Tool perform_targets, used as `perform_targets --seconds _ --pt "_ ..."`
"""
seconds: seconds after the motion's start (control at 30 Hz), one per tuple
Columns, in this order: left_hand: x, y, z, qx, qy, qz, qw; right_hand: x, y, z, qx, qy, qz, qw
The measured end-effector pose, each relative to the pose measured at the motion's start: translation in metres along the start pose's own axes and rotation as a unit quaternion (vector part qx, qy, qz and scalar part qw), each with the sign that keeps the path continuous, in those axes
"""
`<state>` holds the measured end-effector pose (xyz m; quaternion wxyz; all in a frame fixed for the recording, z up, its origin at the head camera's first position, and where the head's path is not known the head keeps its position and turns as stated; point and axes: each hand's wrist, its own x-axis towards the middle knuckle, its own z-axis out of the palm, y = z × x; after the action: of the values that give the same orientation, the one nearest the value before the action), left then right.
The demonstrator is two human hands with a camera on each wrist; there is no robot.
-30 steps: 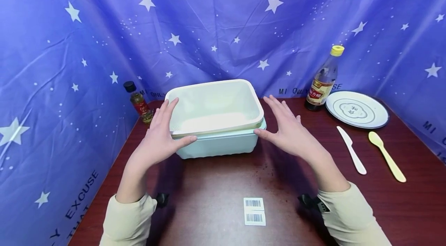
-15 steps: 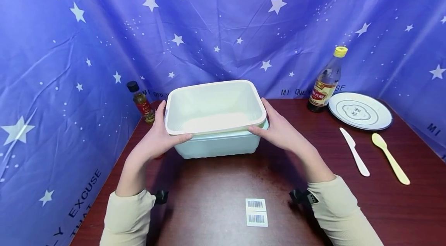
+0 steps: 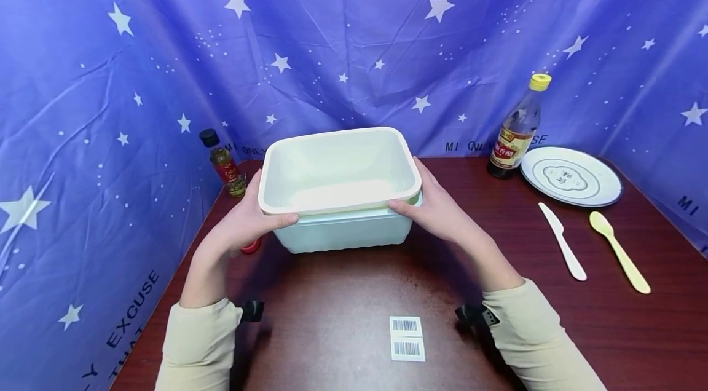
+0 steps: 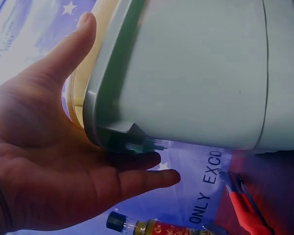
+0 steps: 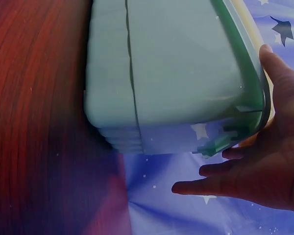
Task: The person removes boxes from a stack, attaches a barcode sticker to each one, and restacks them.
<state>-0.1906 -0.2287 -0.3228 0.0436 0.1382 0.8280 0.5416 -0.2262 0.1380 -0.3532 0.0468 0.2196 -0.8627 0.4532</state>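
Observation:
A white basket (image 3: 340, 163) sits nested in a pale blue-green tub (image 3: 343, 232), its rim standing slightly above the tub's. On the left side my left hand (image 3: 243, 219) grips the basket's rim, thumb along the front and fingers round the side. My right hand (image 3: 437, 203) holds the right side the same way, its thumb on the front right corner. From the left wrist view, the thumb of the left hand (image 4: 63, 142) lies against the rim while the lower fingers stick out past the tub. The right wrist view shows the right hand's outer fingers extended beside the tub (image 5: 181, 73).
Behind my left hand stands a small dark-capped bottle (image 3: 224, 166); a red-handled tool (image 4: 245, 208) lies nearby. To the right are a yellow-capped sauce bottle (image 3: 514, 133), a plate (image 3: 586, 163), a white knife (image 3: 562, 242) and a yellow spoon (image 3: 619, 252). A barcode label (image 3: 406, 339) lies in front.
Both hands have moved inward from beside the basket and taken hold of its rim at the left and right. The basket has shifted very slightly; the tub stays in place.

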Motion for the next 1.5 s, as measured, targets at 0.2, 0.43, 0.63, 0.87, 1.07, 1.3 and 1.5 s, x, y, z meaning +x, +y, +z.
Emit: perform_targets --seconds 0.2,0.43,0.63,0.87,1.07,1.3,1.5 --pt "0.003 -0.003 -0.001 -0.006 -0.002 0.017 0.9998 -0.001 -0.002 0.002 -0.005 0.005 0.004 1.000" --pt "0.006 -0.006 -0.001 -0.029 0.023 0.022 0.9991 0.001 -0.001 0.003 0.016 0.008 -0.013 1.000" --pt "0.006 -0.004 -0.001 -0.057 0.029 0.042 0.9971 0.001 -0.003 0.001 0.036 0.013 -0.015 0.999" --pt "0.001 0.009 -0.001 -0.070 0.043 0.078 0.9935 -0.004 -0.011 -0.006 0.019 0.013 -0.003 1.000" --pt "-0.002 0.020 0.000 -0.102 0.048 0.104 0.9881 -0.004 -0.016 -0.009 0.052 0.027 -0.031 0.998" --pt "-0.008 0.037 0.002 -0.118 0.077 0.136 0.9806 -0.007 -0.023 -0.013 0.148 0.037 -0.073 0.986" --pt "-0.012 0.050 0.006 -0.137 0.086 0.175 0.9712 -0.009 -0.030 -0.017 0.243 0.034 -0.111 0.963"
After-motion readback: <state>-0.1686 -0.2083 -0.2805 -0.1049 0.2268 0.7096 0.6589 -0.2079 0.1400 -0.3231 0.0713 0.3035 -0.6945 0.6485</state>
